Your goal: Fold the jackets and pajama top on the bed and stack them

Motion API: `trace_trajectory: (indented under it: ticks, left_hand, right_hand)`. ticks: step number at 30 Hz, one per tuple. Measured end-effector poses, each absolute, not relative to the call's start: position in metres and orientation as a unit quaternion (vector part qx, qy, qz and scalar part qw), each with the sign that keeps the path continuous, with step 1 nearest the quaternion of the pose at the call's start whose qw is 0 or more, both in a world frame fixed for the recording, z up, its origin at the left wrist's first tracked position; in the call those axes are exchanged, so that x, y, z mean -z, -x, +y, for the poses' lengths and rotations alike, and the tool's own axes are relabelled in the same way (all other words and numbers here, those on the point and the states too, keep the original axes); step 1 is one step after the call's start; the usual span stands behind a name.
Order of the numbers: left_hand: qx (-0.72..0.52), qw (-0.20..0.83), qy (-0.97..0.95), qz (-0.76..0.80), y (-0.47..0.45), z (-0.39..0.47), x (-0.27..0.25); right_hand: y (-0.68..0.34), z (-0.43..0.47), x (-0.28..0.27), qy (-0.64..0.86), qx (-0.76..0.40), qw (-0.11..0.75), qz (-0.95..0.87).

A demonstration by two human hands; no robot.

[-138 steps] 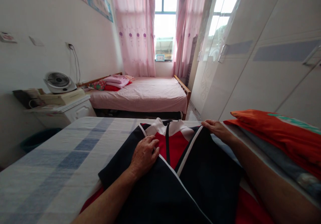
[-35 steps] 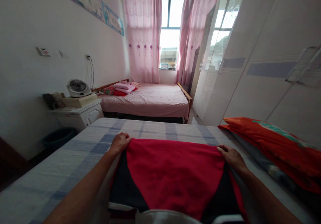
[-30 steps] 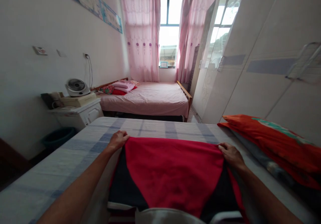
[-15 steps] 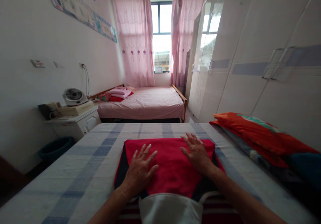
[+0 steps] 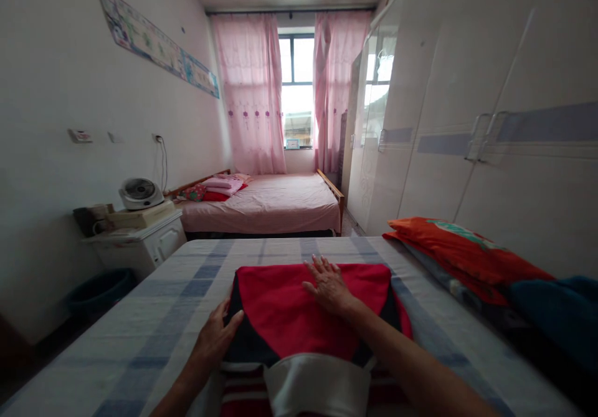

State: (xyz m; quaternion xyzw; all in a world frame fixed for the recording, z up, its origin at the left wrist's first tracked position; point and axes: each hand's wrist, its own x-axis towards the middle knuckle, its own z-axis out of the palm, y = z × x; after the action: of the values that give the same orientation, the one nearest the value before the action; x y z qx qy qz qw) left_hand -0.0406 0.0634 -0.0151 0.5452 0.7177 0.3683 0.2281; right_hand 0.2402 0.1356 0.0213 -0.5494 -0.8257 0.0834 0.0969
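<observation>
A folded red and black garment [image 5: 280,308] lies on the bed in front of me. My right hand [image 5: 327,285] rests flat on its red upper part, fingers spread. At the left edge, my left hand [image 5: 217,336] touches the black side panel, thumb apart from the fingers; some of its fingertips are hidden. Both hands are open. A white piece of cloth [image 5: 317,383] shows at the bottom centre, over dark red fabric with white stripes [image 5: 243,392]. Whether these belong to the garment I cannot tell.
The bed has a blue and white striped sheet [image 5: 172,323]. On its right lie an orange pillow [image 5: 458,252] and blue cloth [image 5: 555,311]. A white wardrobe [image 5: 434,180] lines the right wall. To the left stand a nightstand [image 5: 161,245] with a fan [image 5: 140,192] and a bin [image 5: 100,289].
My left hand has moved from the garment's red middle out to its left edge. My right hand has slid left toward the centre. The view has tilted up slightly.
</observation>
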Motion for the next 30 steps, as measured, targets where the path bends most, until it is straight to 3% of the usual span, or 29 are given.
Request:
trace_trajectory:
  ticks: [4,10,17,23,27,30]
  left_hand:
    - [-0.343,0.266,-0.516,0.738,0.053,0.061,0.002]
    - [-0.322,0.35,-0.484,0.735,0.049,0.058,-0.004]
    - [-0.414,0.612,-0.354,0.573,0.019,0.04,-0.021]
    - [-0.52,0.624,-0.263,0.52,0.002,0.032,-0.036]
    - [-0.55,0.615,-0.29,0.485,-0.01,0.032,-0.047]
    - [-0.557,0.616,-0.33,0.449,-0.026,0.034,-0.061]
  right_hand:
    - [-0.234,0.149,-0.009,0.545,-0.124,0.054,-0.827]
    - [-0.237,0.155,-0.008,0.579,-0.107,0.078,-0.805]
    - [-0.234,0.12,-0.005,0.576,-0.103,0.102,-0.805]
    - [-0.239,0.067,-0.004,0.514,-0.092,0.118,-0.845]
    - [-0.245,0.041,-0.004,0.483,-0.075,0.173,-0.855]
    - [-0.252,0.026,0.005,0.455,-0.128,0.144,-0.869]
